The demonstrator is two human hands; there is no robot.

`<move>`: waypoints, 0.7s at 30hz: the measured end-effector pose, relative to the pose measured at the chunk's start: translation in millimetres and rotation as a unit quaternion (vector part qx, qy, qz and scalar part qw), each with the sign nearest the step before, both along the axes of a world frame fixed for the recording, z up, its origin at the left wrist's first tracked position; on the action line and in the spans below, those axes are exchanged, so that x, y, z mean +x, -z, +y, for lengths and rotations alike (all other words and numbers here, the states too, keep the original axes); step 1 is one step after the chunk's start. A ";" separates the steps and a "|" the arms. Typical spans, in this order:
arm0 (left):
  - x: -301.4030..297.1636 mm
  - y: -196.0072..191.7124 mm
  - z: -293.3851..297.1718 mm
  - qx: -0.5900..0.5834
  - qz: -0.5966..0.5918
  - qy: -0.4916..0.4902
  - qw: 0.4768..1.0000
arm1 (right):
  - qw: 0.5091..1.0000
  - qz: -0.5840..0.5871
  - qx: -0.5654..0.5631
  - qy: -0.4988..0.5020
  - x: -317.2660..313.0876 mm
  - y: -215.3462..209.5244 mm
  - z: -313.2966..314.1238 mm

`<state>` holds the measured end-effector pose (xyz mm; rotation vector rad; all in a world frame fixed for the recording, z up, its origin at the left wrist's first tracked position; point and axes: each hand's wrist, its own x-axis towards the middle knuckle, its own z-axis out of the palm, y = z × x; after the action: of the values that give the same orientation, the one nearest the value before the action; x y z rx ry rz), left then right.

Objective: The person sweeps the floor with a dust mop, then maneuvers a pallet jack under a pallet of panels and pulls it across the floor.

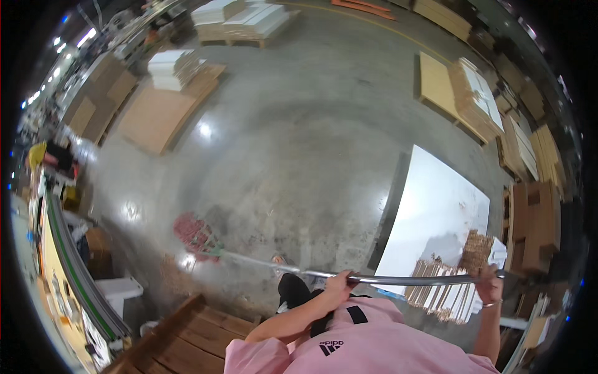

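I have left hand (340, 287) and right hand (489, 288) wrapped around the metal mop handle (405, 281); swinging wide could knock the cardboard strips (436, 298) loose.

With our left hand (339, 288) and right hand (491, 288) we grip a long silvery pole (405, 280), the right near its end, and its blurred reddish mop head (194, 234) shows against the grey floor (286, 162) to our left. Toward our right we see brown strips (436, 290) bundled on a large white sheet (430, 193). Ahead of us, a white stack (169, 70) sits on a flat brown board (165, 118), with more piled boards (246, 22) beyond.
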<state>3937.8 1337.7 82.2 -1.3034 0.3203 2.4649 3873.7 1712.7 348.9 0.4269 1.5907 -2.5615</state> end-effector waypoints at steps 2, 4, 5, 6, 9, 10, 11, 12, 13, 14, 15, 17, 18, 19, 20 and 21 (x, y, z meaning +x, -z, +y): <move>-43.0 -32.8 27.7 0.016 -0.003 0.077 0.997 | 0.994 0.103 0.036 -0.028 30.2 -26.1 41.1; -79.3 -52.1 52.4 0.011 0.009 0.134 0.991 | 0.989 0.133 0.051 -0.024 48.9 -62.2 23.4; -95.6 -58.8 62.0 0.011 0.022 0.166 0.986 | 0.984 0.153 0.088 -0.023 58.1 -76.0 18.1; -111.9 -68.6 71.3 -0.003 0.041 0.193 0.980 | 0.981 0.156 0.112 0.006 70.2 -86.2 13.8; -161.3 -72.3 87.6 0.015 0.084 0.262 0.961 | 0.968 0.167 0.166 0.090 99.6 -100.1 -21.5; -180.9 -64.9 88.5 0.024 0.110 0.297 0.948 | 0.966 0.169 0.170 0.098 106.6 -96.2 -32.9; -199.6 -53.4 84.2 0.056 0.143 0.326 0.933 | 0.943 0.127 0.264 0.155 117.4 -89.8 -41.9; -220.0 -42.3 82.9 0.039 0.144 0.335 0.930 | 0.907 0.083 0.355 0.210 117.6 -85.9 -52.8; -240.5 -31.8 77.3 0.021 0.144 0.341 0.929 | 0.906 0.084 0.357 0.213 104.0 -81.4 -71.4; -262.7 -13.4 66.1 0.018 0.152 0.350 0.924 | 0.912 0.103 0.335 0.212 84.3 -69.8 -98.6; -281.8 -14.9 56.8 0.005 0.155 0.355 0.922 | 0.913 0.117 0.319 0.226 72.3 -55.7 -129.8; -316.1 11.5 17.9 -0.016 0.183 0.386 0.904 | 0.922 0.151 0.275 0.227 32.0 -28.6 -201.5; -322.8 15.0 1.5 -0.027 0.170 0.377 0.910 | 0.924 0.166 0.255 0.231 16.1 -23.7 -231.9; -330.9 16.7 -17.8 -0.038 0.156 0.366 0.916 | 0.923 0.165 0.259 0.233 -4.5 -29.1 -262.9; -335.5 20.5 -39.3 -0.041 0.152 0.361 0.919 | 0.926 0.153 0.271 0.213 -25.2 -40.8 -295.4; -334.2 24.7 -62.7 -0.045 0.146 0.356 0.922 | 0.929 0.140 0.282 0.192 -40.2 -50.0 -319.4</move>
<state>3603.6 1275.0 57.5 -0.6583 0.8255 2.0022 3833.5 1393.3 398.9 0.4676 2.5982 -2.4543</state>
